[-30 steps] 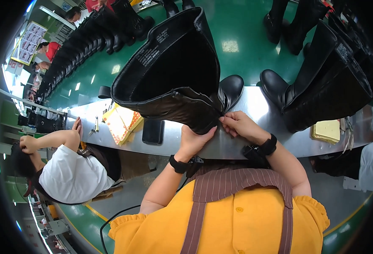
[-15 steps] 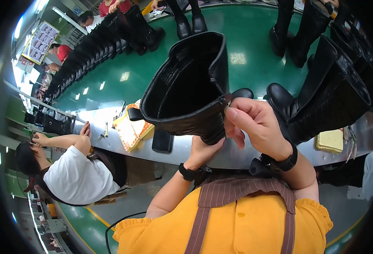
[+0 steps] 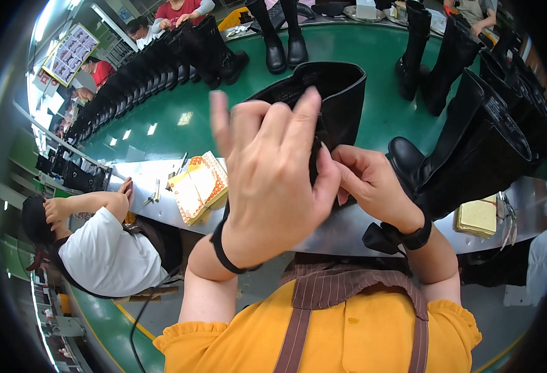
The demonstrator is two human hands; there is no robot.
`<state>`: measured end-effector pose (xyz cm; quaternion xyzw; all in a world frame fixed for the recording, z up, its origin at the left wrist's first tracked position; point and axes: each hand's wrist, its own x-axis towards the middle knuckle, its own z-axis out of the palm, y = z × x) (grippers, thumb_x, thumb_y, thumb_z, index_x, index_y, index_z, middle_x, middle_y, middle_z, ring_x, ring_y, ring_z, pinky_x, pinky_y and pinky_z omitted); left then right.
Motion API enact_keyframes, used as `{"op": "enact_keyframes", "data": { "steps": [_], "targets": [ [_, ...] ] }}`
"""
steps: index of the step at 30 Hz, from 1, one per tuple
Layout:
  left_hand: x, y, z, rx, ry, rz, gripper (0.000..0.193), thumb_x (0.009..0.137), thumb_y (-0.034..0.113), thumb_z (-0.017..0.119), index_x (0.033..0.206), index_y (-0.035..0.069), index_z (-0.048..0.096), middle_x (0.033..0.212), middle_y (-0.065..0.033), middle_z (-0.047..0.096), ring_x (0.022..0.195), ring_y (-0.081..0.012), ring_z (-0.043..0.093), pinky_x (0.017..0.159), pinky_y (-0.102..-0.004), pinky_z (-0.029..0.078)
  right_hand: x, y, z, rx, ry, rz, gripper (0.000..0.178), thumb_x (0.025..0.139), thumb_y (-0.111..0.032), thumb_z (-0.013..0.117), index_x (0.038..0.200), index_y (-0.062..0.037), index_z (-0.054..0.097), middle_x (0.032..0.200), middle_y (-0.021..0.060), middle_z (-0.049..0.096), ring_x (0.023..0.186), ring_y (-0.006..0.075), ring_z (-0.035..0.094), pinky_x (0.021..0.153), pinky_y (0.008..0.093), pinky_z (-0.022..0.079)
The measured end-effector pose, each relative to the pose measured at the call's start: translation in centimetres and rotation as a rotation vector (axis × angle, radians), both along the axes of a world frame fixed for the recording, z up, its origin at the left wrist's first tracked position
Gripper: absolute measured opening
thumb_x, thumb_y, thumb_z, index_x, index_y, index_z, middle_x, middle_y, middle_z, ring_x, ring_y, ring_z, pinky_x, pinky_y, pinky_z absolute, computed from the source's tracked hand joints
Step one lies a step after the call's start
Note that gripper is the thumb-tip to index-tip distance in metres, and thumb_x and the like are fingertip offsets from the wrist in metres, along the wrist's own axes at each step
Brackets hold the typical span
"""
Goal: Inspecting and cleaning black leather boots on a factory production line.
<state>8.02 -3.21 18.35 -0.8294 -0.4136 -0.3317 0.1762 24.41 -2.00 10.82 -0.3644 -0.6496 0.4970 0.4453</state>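
A tall black boot (image 3: 346,115) stands in front of me, its open top tipped partly toward me. My left hand (image 3: 270,168) is raised over the boot's near side, fingers spread apart, and hides much of the shaft. Its thumb comes close to the fingertips of my right hand (image 3: 379,186). The right thumb and index finger are pinched together at the boot's upper edge, beside the opening. Just what lies between those fingertips is too small to see. To the right, another tall black boot (image 3: 472,155) leans over the metal table edge.
A patterned paper stack (image 3: 199,186) and metal tools (image 3: 155,191) lie on the metal edge (image 3: 143,171). A yellow pad (image 3: 477,216) lies at right. Boots (image 3: 161,59) line the green surface (image 3: 223,112). A co-worker in white (image 3: 115,255) sits left; others work farther back.
My left hand has left the lower part of the boot and risen in front of its top, fingers spreading. The boot's top has shifted right. My right hand stays pinched near its edge.
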Motion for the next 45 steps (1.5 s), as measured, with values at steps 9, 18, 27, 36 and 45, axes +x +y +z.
{"op": "enact_keyframes", "data": {
  "steps": [9,18,27,36,45],
  "targets": [
    [-1.4,3.2,-9.5,0.492,-0.608,0.031,0.092,0.064,0.034,0.089,0.139,0.005,0.043,0.133,-0.0155,0.042,0.127,-0.0296,0.037,0.108,-0.0488,0.025,1.7,-0.4,-0.8,0.026,0.078,-0.013,0.026,0.097,-0.019,0.058,0.080,0.0003,0.059,0.068,0.0012,0.061,0.053,0.0052,0.052,0.049,0.0210,0.041],
    [-0.4,-0.5,-19.9,-0.915,-0.858,-0.264,0.047,0.082,0.014,0.076,0.124,0.004,0.058,0.115,-0.0107,0.065,0.105,-0.0220,0.062,0.093,-0.0330,0.048,2.4,-3.1,3.6,-0.061,0.162,0.119,0.022,0.099,-0.017,0.056,0.084,-0.0011,0.059,0.072,0.0011,0.060,0.054,0.0051,0.054,0.050,0.0209,0.042],
    [1.1,-0.4,-20.3,-0.735,-0.914,-0.037,0.028,0.078,0.007,0.078,0.101,-0.003,0.066,0.098,-0.0068,0.068,0.092,-0.0177,0.064,0.085,-0.0311,0.048,11.3,-8.4,8.0,0.976,-0.667,-0.809,0.036,0.078,-0.034,0.077,0.099,-0.0076,0.066,0.107,0.0113,0.062,0.098,0.0302,0.057,0.087,0.0408,0.044],
    [1.7,-2.0,-18.2,0.415,-0.730,-0.362,0.055,0.076,0.009,0.066,0.122,0.000,0.038,0.108,-0.0153,0.043,0.091,-0.0261,0.049,0.079,-0.0369,0.043,19.5,-9.5,4.8,0.635,-0.754,-1.034,0.053,0.069,-0.024,0.086,0.110,-0.0079,0.056,0.132,0.0194,0.055,0.110,0.0328,0.060,0.096,0.0383,0.045],
    [12.8,1.4,-19.1,-0.535,-0.546,-0.497,0.027,0.076,0.006,0.072,0.101,0.001,0.063,0.084,-0.0133,0.060,0.079,-0.0271,0.058,0.070,-0.0343,0.047,20.3,-8.5,3.8,0.591,-0.400,-1.002,0.046,0.074,-0.007,0.082,0.110,-0.0072,0.054,0.130,0.0141,0.058,0.103,0.0184,0.061,0.088,0.0288,0.051]
  ]
}}
